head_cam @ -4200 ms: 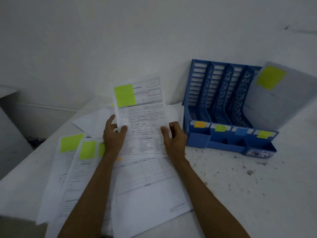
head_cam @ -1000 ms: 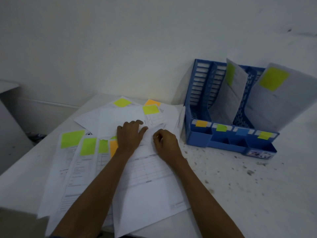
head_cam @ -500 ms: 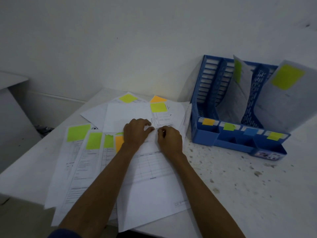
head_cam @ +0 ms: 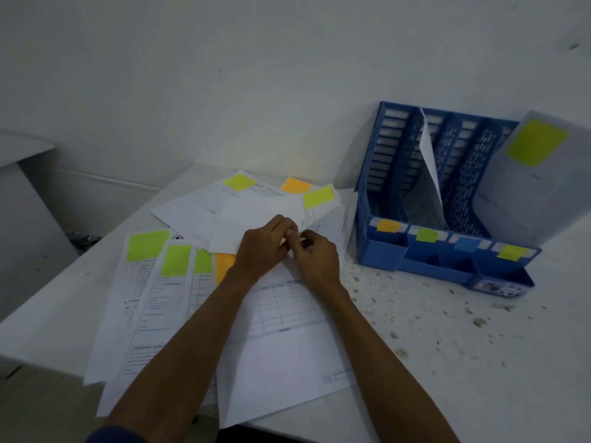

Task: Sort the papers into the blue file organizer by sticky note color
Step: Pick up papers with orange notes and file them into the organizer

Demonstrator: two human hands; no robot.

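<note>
Loose papers [head_cam: 281,356] with green, yellow and orange sticky notes lie spread over the white table. My left hand [head_cam: 265,247] and my right hand [head_cam: 315,259] meet at the middle of the pile, fingers curled, pinching the edge of a white sheet [head_cam: 256,219]. The blue file organizer [head_cam: 447,257] stands at the right with orange, green, blue and yellow tabs on its front. One sheet [head_cam: 428,174] stands in its green slot. A paper with a yellow note [head_cam: 537,145] leans in the rightmost slot.
The white table [head_cam: 463,362] is speckled with dirt to the right of the pile. A white wall [head_cam: 224,75] runs behind. A grey surface [head_cam: 19,148] stands at the far left, with a gap and floor below it.
The green-noted paper I held up went into the organizer's green slot. Both hands came back to the pile, drew together and now pinch a white sheet's edge.
</note>
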